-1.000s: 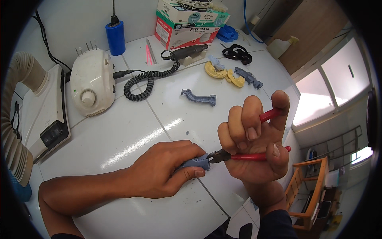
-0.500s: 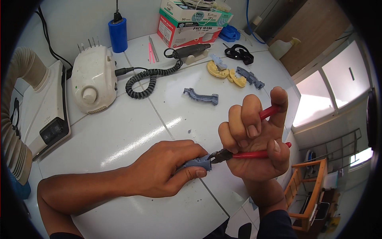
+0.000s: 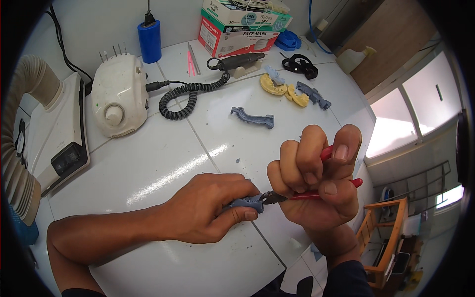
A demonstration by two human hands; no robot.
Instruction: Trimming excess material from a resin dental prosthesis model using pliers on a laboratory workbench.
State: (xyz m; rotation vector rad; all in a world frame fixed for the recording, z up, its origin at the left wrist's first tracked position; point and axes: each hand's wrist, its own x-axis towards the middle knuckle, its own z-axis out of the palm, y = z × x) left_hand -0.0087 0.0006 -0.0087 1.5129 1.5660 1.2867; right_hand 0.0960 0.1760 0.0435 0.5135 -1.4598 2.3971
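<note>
Pinched between the thumb and fingers of my left hand [image 3: 208, 208] is a grey-blue moulded piece [image 3: 253, 202], mostly covered by the hand. My right hand [image 3: 316, 178] is wrapped round the red handles of a pair of cutting pliers [image 3: 272, 197]. Their dark metal jaws sit at the right end of the piece, touching its edge; whether the tips have closed through it I cannot tell. A similar curved grey-blue piece [image 3: 252, 118] lies on the table beyond my hands. Small grey crumbs are scattered around the left hand.
At the back right lie yellow dental casts [image 3: 273, 85], another grey-blue piece [image 3: 314, 95] and a black strap [image 3: 300, 66]. A black handpiece [image 3: 241, 62] on a stand joins a white control box [image 3: 116, 99] by a coiled cord. Mask boxes [image 3: 240, 39] stand behind; a ribbed hose [image 3: 20, 114] is left.
My right hand's fingers have squeezed inward, bringing the red handles closer together. The left hand and the grey-blue piece have stayed nearly in place.
</note>
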